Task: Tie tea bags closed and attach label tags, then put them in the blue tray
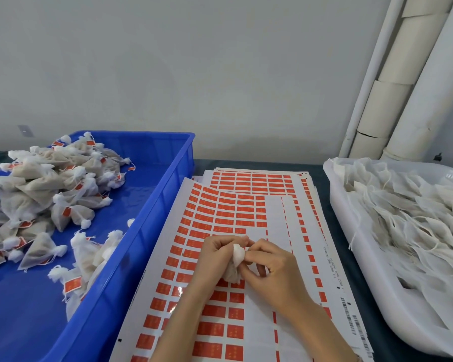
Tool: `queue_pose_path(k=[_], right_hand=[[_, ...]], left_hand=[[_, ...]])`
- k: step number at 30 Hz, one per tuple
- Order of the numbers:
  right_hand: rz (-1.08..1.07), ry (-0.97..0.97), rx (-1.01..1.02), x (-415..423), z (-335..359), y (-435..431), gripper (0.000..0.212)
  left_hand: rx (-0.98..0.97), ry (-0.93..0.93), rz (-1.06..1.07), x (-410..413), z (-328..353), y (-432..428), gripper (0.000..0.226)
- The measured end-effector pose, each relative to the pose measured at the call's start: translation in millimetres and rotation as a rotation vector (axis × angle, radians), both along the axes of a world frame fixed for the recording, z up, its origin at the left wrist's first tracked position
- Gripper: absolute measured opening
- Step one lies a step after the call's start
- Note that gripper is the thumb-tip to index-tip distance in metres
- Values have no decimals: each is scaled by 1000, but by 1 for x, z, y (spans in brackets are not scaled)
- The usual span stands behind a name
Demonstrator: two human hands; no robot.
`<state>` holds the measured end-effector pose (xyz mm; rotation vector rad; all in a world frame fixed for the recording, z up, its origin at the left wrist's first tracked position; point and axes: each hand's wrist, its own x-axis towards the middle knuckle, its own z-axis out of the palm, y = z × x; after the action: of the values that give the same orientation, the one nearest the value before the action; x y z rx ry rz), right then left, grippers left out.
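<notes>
A white mesh tea bag is held between both hands above the label sheets. My left hand grips its body from the left. My right hand pinches its gathered top from the right. Sheets of red label tags lie flat under the hands, with some columns peeled away. The blue tray stands to the left and holds a heap of tied, tagged tea bags.
A white tray at the right is heaped with untied tea bags with loose strings. White pipes run up the wall at the back right. A dark table surface shows between the trays.
</notes>
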<state>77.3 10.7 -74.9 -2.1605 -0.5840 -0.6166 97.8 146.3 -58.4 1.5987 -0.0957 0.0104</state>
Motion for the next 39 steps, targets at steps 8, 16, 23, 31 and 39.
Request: queue_pose_path(k=[8, 16, 23, 31, 39], right_hand=[[-42, -101, -47, -1, 0, 2, 23], [-159, -173, -118, 0, -2, 2, 18], [-222, -6, -149, 6, -8, 3, 25], [-205, 250, -105, 10, -14, -1, 22], [-290, 205, -123, 14, -8, -12, 7]], left_hand=[[33, 10, 8, 2, -4, -1, 49], [87, -66, -56, 2, -10, -2, 26], [151, -25, 37, -2, -8, -7, 34], [287, -174, -85, -2, -11, -8, 17], [299, -234, 36, 1, -14, -6, 9]])
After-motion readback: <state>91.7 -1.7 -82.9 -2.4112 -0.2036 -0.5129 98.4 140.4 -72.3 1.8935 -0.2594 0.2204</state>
